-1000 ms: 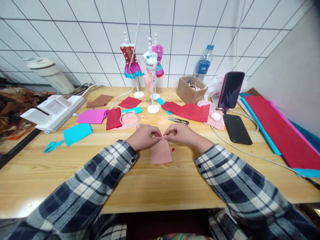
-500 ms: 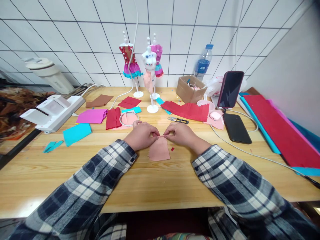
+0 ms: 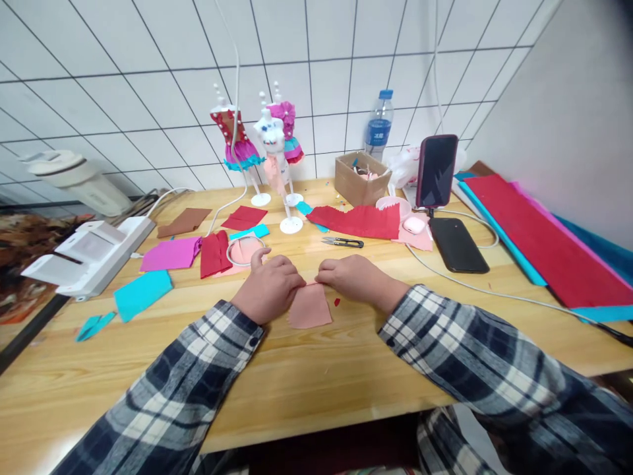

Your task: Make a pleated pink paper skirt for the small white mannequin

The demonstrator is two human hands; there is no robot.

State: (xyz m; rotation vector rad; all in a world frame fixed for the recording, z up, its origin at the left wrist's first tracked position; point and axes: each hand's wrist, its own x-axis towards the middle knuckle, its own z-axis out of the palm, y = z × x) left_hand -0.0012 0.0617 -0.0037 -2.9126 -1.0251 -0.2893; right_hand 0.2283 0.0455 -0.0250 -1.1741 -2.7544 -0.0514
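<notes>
A small pink sheet (image 3: 310,308) lies on the wooden table between my hands. My left hand (image 3: 271,285) pinches the left part of its far edge, thumb and finger pressed together. At the right end of that same edge, my right hand (image 3: 353,280) grips it with closed fingertips. A narrow fold shows along the edge between them. Just right of the sheet is a tiny red scrap (image 3: 337,302). Black snips (image 3: 343,243) lie beyond my right hand, and a white ring (image 3: 246,251) rests beyond my left.
Dressed mini mannequins (image 3: 271,142) stand at the back beside a cardboard box (image 3: 362,179) and a bottle (image 3: 379,125). Phones (image 3: 459,245) and a cable are on the right, near long red sheets (image 3: 544,231). Coloured pieces (image 3: 143,295) and a white case (image 3: 93,254) occupy the left.
The view has shifted and tilted slightly. Both hands remain at the pink sheet's far edge; their fingers have moved a little, and the left fingers now lie further over the edge.
</notes>
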